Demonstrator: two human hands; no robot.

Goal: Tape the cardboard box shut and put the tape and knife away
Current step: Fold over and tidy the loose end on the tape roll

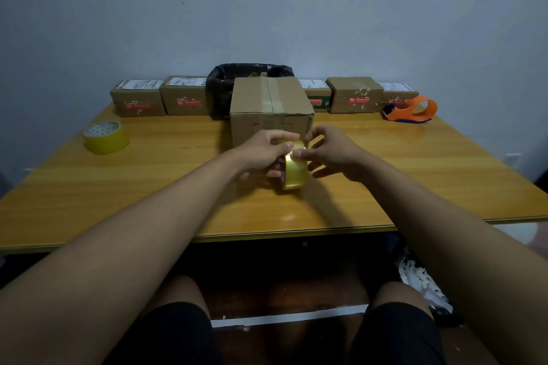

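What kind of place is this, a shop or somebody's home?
Probably a small parcel-packing spot, not a shop floor: labelled cartons line the wall, a tape dispenser sits on the wooden table, and the hands work a tape roll.

1 head-worn view, facing forward and down, close over the table [148, 201]

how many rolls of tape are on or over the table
2: one roll held upright between the left hand and right hand before the big box; a second roll flat at the table's left.
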